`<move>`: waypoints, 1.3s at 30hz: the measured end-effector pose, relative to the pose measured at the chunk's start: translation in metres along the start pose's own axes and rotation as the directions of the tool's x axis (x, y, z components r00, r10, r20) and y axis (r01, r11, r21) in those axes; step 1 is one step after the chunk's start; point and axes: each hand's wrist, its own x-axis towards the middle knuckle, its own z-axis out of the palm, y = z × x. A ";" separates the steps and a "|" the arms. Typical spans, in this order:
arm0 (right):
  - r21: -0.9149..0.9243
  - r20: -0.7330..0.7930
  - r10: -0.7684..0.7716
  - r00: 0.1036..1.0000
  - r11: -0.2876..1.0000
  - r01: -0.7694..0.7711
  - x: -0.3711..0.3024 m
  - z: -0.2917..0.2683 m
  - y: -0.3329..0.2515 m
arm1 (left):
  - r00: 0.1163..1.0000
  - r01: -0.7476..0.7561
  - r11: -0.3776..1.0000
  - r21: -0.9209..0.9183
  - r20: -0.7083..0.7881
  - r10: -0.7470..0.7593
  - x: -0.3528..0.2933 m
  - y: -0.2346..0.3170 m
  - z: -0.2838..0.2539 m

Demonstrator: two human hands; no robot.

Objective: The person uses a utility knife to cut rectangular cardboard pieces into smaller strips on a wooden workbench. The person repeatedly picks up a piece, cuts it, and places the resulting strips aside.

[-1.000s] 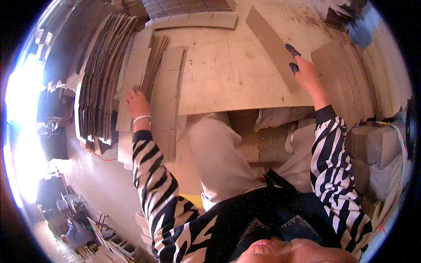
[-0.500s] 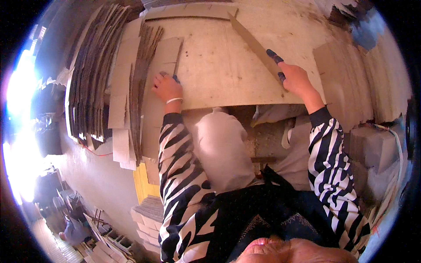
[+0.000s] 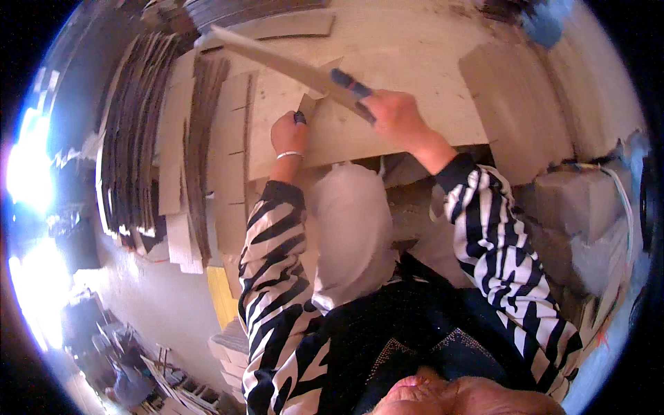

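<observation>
Brown cardboard strip [image 3: 277,63] sits pinched in right fingers [image 3: 351,83] (left fingers [image 3: 299,118]: can't tell).

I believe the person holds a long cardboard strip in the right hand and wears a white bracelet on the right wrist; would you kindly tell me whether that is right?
Not quite: the white bracelet is on the wrist of the left hand, as the head view shows. The right hand does hold the long cardboard strip.
</observation>
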 end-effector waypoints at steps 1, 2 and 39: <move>-0.025 0.029 0.019 0.999 1.000 -0.018 0.000 0.006 0.001 | 1.000 -0.006 0.994 -0.113 0.010 0.007 -0.006 0.012 0.002; -0.050 0.057 0.038 0.998 0.998 -0.035 -0.002 0.011 0.005 | 0.998 0.004 0.988 -0.154 0.068 0.007 -0.007 0.022 0.003; -0.070 0.211 -0.055 0.976 0.995 0.071 -0.012 0.008 0.016 | 0.999 -0.016 0.993 0.118 -0.027 0.019 0.008 -0.040 -0.034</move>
